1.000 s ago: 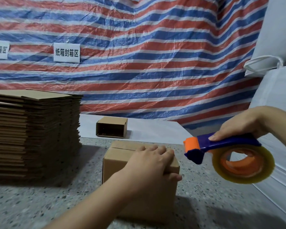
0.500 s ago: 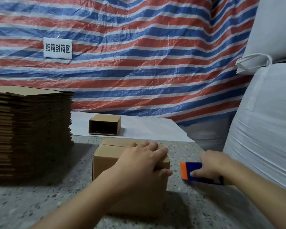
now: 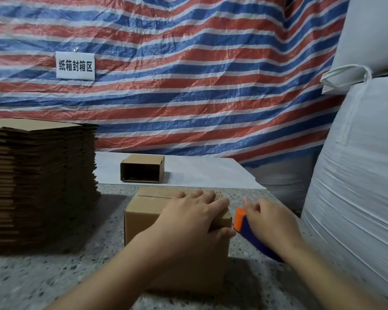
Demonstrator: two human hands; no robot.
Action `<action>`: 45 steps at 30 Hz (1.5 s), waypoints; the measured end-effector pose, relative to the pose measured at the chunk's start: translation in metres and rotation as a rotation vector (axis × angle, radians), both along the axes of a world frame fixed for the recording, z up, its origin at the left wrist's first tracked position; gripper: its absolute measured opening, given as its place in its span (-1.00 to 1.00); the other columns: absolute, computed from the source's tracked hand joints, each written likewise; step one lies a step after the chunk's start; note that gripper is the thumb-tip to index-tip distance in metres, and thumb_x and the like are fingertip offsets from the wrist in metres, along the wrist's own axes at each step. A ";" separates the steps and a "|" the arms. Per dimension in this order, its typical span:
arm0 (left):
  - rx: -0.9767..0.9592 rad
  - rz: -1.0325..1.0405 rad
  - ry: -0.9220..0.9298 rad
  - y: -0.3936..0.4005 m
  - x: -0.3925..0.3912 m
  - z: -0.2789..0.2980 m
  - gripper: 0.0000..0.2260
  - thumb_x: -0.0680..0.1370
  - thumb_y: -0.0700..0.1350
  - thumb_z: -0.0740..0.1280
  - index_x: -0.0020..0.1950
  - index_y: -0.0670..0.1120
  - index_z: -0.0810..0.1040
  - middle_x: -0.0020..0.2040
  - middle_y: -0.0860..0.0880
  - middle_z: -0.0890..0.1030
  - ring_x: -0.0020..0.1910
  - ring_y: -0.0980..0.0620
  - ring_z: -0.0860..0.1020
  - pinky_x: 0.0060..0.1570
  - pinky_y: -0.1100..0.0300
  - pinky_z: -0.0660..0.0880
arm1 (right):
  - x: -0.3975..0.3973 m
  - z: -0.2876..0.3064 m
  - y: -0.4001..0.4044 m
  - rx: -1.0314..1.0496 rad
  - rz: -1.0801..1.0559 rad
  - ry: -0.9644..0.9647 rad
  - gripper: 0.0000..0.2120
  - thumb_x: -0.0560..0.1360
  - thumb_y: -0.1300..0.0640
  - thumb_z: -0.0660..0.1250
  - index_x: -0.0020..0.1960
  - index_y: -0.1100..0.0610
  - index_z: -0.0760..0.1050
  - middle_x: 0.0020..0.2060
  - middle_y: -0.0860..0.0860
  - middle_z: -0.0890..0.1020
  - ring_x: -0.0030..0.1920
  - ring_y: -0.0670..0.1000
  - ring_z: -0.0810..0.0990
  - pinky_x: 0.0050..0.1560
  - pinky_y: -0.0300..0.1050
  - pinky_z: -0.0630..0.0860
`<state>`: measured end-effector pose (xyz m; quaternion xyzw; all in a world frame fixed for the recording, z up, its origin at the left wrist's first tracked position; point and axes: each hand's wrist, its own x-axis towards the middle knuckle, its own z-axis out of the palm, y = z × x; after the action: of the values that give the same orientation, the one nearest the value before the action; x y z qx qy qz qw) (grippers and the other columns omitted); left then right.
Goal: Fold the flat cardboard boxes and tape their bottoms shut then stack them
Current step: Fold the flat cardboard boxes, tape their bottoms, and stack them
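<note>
A folded cardboard box (image 3: 143, 211) stands on the speckled table (image 3: 43, 276), flaps closed on top with a seam showing. My left hand (image 3: 188, 220) lies spread over its top, thumb down the near right corner. My right hand (image 3: 271, 222) grips a blue tape dispenser (image 3: 244, 227) with an orange head, held against the box's right side near the top edge. The tape roll is hidden under my hand. A tall stack of flat cardboard boxes (image 3: 38, 182) stands at the left.
Another folded box (image 3: 142, 167) lies on its side on a white board (image 3: 199, 173) behind. Large white sacks (image 3: 356, 175) crowd the right side. A striped tarp (image 3: 188, 74) hangs as the back wall, with a white label (image 3: 75, 66).
My right hand brought the tape dispenser down from mid-air at the right to the box's right side. My left hand stayed on the box top.
</note>
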<state>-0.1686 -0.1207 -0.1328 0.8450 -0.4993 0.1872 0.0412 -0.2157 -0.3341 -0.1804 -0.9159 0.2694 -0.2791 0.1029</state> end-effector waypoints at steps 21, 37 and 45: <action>-0.023 -0.021 -0.062 -0.002 0.006 -0.004 -0.43 0.58 0.35 0.06 0.54 0.18 0.10 0.52 0.00 0.29 0.49 -0.04 0.26 0.41 -0.05 0.24 | -0.001 -0.003 0.055 1.180 0.459 -0.278 -0.66 0.70 0.00 0.15 0.02 0.17 0.62 -0.42 0.03 0.54 -0.47 -0.07 0.44 -0.47 -0.17 0.35; 0.046 -0.014 -0.064 -0.003 0.007 -0.004 -0.46 0.58 0.34 0.03 0.51 0.18 0.11 0.51 -0.08 0.29 0.48 -0.12 0.26 0.39 -0.15 0.22 | 0.007 -0.008 0.058 1.423 0.497 -0.339 -0.50 0.51 -0.35 0.24 -0.05 0.01 0.75 -0.02 0.25 0.72 0.00 0.15 0.67 0.06 0.06 0.57; 0.015 -0.030 -0.044 -0.001 0.004 -0.001 -0.49 0.59 0.33 0.06 0.49 0.17 0.18 0.48 -0.01 0.31 0.45 -0.07 0.28 0.37 -0.09 0.24 | 0.002 -0.015 0.063 1.519 0.532 -0.334 -0.64 0.46 -0.26 0.27 -0.13 -0.08 0.75 -0.04 0.13 0.75 -0.06 0.07 0.75 -0.22 -0.09 0.66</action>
<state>-0.1648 -0.1215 -0.1343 0.8332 -0.5143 0.2013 0.0266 -0.2138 -0.2707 -0.1953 -0.5762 0.1401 -0.1196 0.7963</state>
